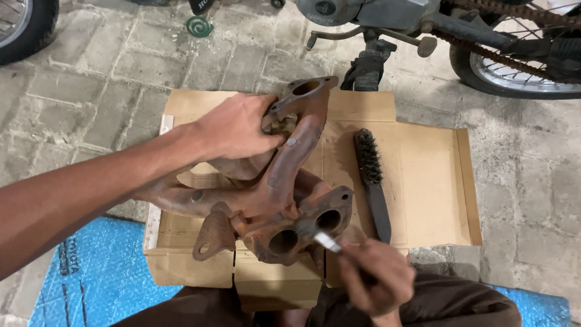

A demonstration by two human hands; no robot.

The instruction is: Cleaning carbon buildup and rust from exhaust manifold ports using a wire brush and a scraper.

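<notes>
On the cardboard [423,175], the rusty manifold [272,194] looks heavy, rigid. Left hand [233,130] clamps its far tube, the best hold; right hand [375,275] pinches a small tool [327,242] at the near flange.

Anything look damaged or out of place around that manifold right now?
The exhaust manifold is coated in rust, flanges and pipes alike. It lies on flattened cardboard, steadied by the left hand. The right hand holds a small tool at its port flange. A wire brush lies beside it. Nothing looks spilled.
</notes>
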